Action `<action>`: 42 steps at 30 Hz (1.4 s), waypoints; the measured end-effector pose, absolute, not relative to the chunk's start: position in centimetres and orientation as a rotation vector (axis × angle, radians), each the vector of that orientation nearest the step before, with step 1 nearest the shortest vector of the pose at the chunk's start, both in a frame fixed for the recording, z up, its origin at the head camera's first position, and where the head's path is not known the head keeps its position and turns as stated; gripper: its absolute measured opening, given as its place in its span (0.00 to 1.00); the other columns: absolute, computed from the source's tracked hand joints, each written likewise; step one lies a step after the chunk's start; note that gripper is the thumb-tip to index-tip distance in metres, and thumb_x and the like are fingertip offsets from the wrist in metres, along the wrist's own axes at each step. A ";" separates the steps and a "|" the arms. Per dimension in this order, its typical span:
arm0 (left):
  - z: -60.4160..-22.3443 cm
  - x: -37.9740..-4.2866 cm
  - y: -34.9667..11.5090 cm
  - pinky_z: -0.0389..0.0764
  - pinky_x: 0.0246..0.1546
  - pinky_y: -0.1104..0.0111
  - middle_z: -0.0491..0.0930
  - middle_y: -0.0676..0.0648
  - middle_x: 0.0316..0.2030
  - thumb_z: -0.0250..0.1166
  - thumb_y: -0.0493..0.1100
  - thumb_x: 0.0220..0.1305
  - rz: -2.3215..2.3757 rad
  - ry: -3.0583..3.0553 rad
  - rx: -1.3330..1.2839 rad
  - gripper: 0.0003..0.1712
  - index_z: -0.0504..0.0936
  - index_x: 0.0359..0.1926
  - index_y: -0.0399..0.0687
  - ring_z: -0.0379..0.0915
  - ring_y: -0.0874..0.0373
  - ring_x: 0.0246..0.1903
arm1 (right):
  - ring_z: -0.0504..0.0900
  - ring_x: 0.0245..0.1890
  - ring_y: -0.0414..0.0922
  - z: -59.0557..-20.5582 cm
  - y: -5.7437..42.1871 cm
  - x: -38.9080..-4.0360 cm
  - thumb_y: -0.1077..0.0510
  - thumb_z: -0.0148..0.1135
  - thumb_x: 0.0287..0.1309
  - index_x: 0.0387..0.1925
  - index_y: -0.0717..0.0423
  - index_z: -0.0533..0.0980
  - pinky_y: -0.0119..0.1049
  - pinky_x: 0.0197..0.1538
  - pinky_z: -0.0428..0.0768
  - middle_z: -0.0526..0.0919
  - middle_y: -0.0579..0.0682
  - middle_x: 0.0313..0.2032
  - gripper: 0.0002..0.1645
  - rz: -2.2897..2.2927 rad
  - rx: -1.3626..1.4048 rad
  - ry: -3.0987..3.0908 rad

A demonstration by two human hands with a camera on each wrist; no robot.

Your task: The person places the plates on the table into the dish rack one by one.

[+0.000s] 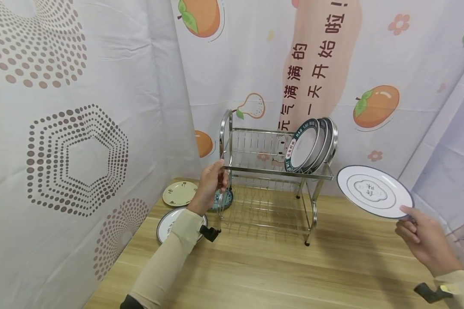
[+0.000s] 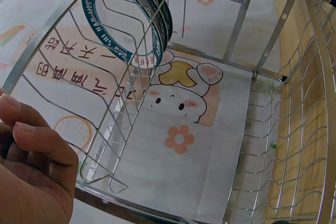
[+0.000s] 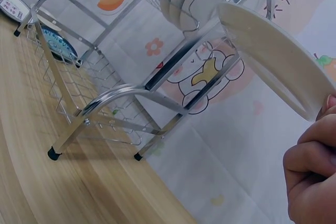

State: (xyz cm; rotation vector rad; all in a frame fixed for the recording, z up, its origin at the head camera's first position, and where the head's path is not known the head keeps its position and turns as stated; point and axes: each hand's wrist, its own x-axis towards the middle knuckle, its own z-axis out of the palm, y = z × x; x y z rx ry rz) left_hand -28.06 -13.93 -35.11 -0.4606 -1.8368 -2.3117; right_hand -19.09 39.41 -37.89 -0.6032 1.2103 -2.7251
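Observation:
A two-tier metal dish rack stands on the wooden table. My left hand holds the front left end of its upper rail, fingers curled, also seen in the left wrist view as a hand beside the rail. Out to the right, my right hand pinches a white plate with a dark rim by its near edge, thumb on top. The right wrist view shows the underside of that plate, apart from the rack. Several green-rimmed plates stand on edge at the upper tier's right end.
Left of the rack lie a cream plate and a white dark-rimmed plate, partly covered by my left arm. A blue patterned plate lies behind the rack's left leg. Printed curtains hang behind and at the left.

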 end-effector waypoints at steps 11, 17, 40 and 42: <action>-34.9 -27.9 -13.8 0.65 0.15 0.71 0.68 0.50 0.15 0.53 0.60 0.78 -2.316 -1.840 -0.475 0.33 0.68 0.18 0.45 0.60 0.59 0.12 | 0.42 0.13 0.42 -36.9 39.1 -18.4 0.69 0.21 0.80 0.56 0.73 0.70 0.32 0.24 0.38 0.41 0.49 0.19 0.27 -2.720 -0.748 1.148; -34.9 -27.9 -13.9 0.65 0.16 0.70 0.68 0.50 0.15 0.53 0.60 0.78 -2.306 -1.840 -0.490 0.34 0.66 0.18 0.45 0.60 0.59 0.13 | 0.43 0.13 0.43 -36.2 38.9 -18.1 0.68 0.21 0.81 0.55 0.76 0.72 0.32 0.25 0.40 0.42 0.50 0.19 0.29 -2.715 -0.755 1.131; -35.3 -28.0 -14.0 0.66 0.16 0.68 0.69 0.50 0.15 0.53 0.60 0.78 -2.325 -1.840 -0.478 0.33 0.67 0.18 0.45 0.61 0.59 0.13 | 0.45 0.10 0.45 -33.9 37.3 -17.2 0.65 0.14 0.80 0.67 0.73 0.68 0.34 0.21 0.47 0.46 0.52 0.17 0.35 -2.636 -0.960 1.073; -35.2 -28.0 -14.1 0.66 0.17 0.68 0.69 0.50 0.16 0.53 0.60 0.79 -2.323 -1.845 -0.477 0.33 0.67 0.19 0.45 0.61 0.58 0.13 | 0.46 0.10 0.45 -33.8 37.2 -17.3 0.65 0.14 0.80 0.68 0.72 0.67 0.35 0.20 0.58 0.47 0.52 0.17 0.35 -2.630 -0.983 1.071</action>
